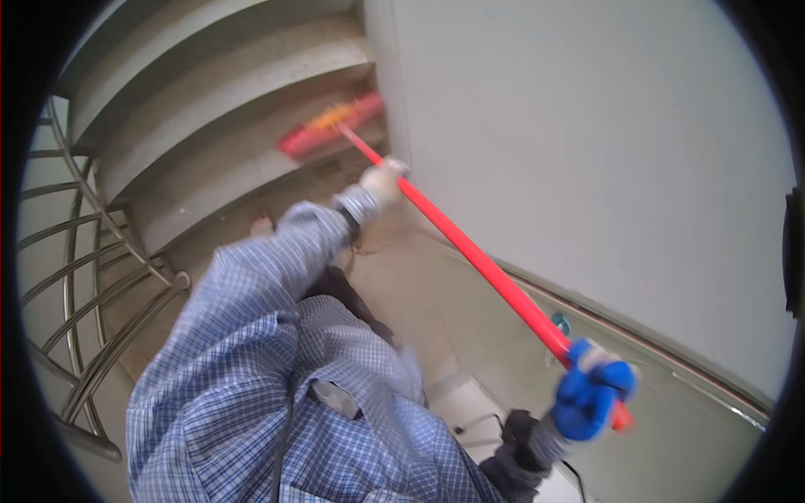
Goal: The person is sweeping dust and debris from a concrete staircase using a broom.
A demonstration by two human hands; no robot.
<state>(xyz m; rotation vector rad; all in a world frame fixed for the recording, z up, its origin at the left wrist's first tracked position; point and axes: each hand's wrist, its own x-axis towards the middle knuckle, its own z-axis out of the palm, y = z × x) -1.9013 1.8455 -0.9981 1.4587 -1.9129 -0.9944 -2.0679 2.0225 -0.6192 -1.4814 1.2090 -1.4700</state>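
Note:
A broom with a long red handle (pixel 478 256) slants across the view. Its red head with yellow bristles (pixel 331 124) is smeared by motion and sits at a stair step beside the wall. My left hand (pixel 384 182), in a pale glove, is closed round the handle a short way from the head. Near the handle's other end, my right hand (pixel 589 387) in a blue-coated glove is wrapped round it, and the red tip (pixel 621 417) sticks out past the fingers. Blue checked sleeves cover my left arm.
Curved stone stairs (pixel 226 109) rise at the upper left, bordered by a metal railing (pixel 109 218). A plain grey wall (pixel 587 151) stands on the right, with a metal rail or trim along its foot. A small teal object (pixel 560 323) shows behind the handle.

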